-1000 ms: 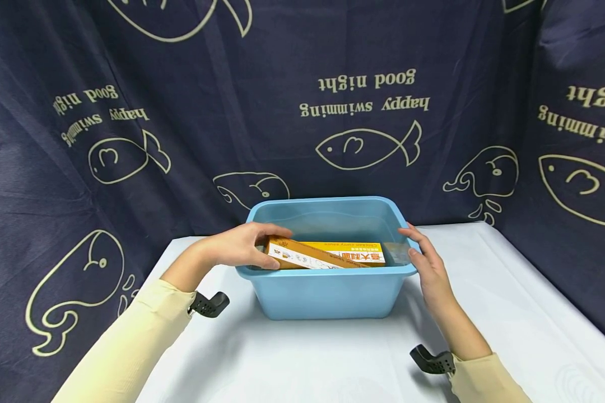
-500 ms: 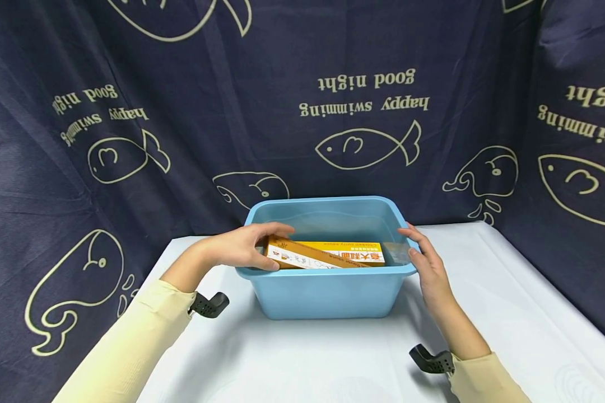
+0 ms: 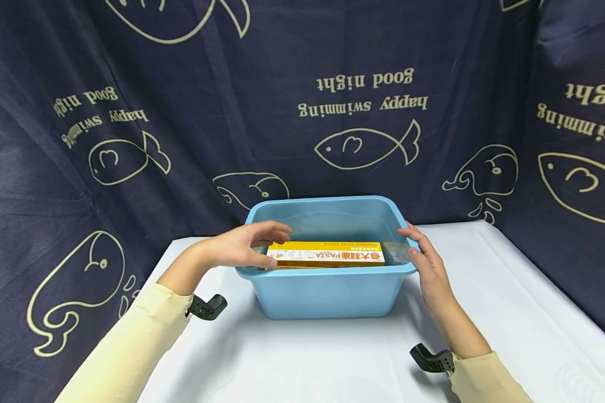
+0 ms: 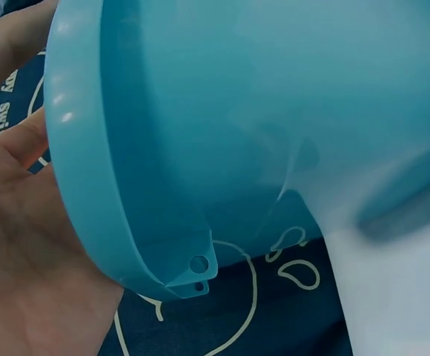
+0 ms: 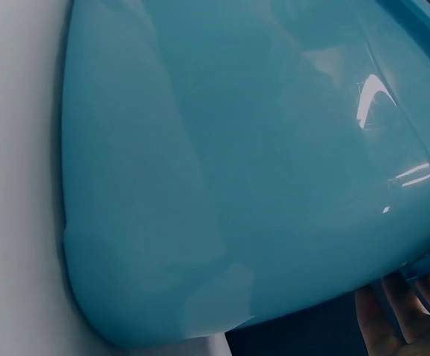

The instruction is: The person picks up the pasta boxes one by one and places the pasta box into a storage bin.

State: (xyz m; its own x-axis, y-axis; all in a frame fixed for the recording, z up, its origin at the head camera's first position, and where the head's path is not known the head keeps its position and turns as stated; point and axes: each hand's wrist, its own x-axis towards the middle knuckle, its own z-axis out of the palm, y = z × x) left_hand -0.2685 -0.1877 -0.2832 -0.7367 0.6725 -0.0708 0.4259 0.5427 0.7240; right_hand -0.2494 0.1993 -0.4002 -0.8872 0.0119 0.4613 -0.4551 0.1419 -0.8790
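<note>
A light blue plastic basin [image 3: 333, 294] stands on the table. Inside lies a yellow and white pasta box [image 3: 327, 246], lengthwise. A thin strip of a brown pasta box shows in front of it, mostly hidden by the near rim. My left hand [image 3: 237, 246] is over the left rim, thumb and fingers spread apart with nothing between them, close to the boxes' left end. My right hand [image 3: 431, 268] holds the basin's right rim. The left wrist view shows the basin's rim [image 4: 81, 163] beside my palm; the right wrist view shows fingers [image 5: 404, 308] bent at the rim.
The white tablecloth [image 3: 302, 358] spreads around the basin. Behind and to both sides hangs a dark blue curtain [image 3: 262, 112] with fish and lettering. Clear plastic [image 3: 395, 253] shows at the right inside the basin.
The brown box, held slanted across the yellow one by my left hand, has dropped down in front of it. My left fingers have let go. The right hand has stayed in place.
</note>
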